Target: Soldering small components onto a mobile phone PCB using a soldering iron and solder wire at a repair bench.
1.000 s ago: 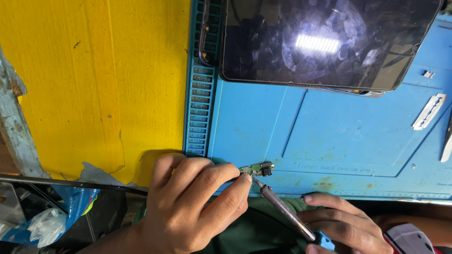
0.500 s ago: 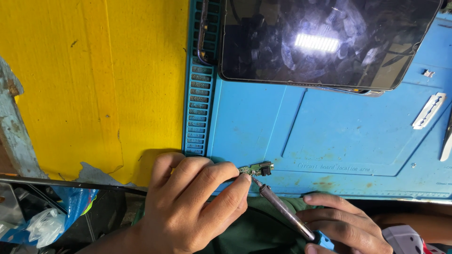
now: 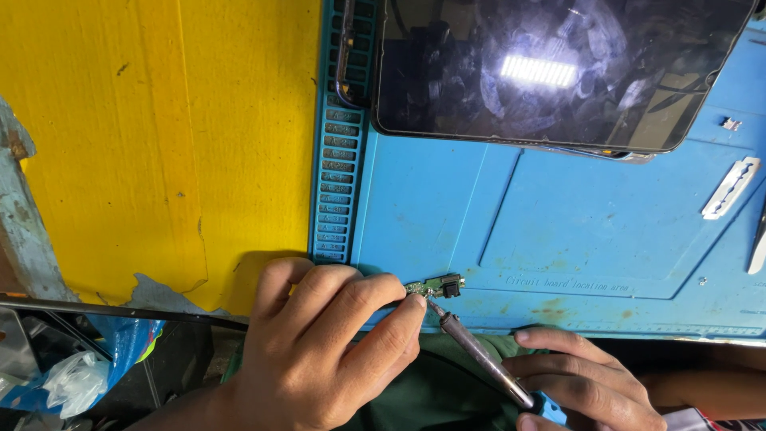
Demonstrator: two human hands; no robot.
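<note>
- Pinching a small green circuit board (image 3: 435,286) between thumb and forefinger, my left hand (image 3: 331,351) is clamped on it at the near edge of the blue repair mat (image 3: 558,231), the board lying flat where mat meets table edge
- My right hand (image 3: 586,383) is wrapped around the blue grip of a soldering iron (image 3: 475,351), fingers together on it — the metal tip slants up and left and touches the near edge of the board, just beside my left fingertip
- As I judge it, the work is mid-step: the tip is on the board, so the soldering at that spot is under way, not finished; I cannot tell from here whether any joint is already made, the board is too small to read
- Whatever the board came out of is not rejoined — a dark tablet (image 3: 550,72) lies screen-up at the far side of the mat, well apart from the board
- To the far right lie a white razor blade (image 3: 730,187) and a tiny screw-like part (image 3: 730,124), both untouched, and a metal tool (image 3: 758,243) at the right edge
- Left of the mat is a yellow tabletop (image 3: 159,136) with chipped paint
</note>
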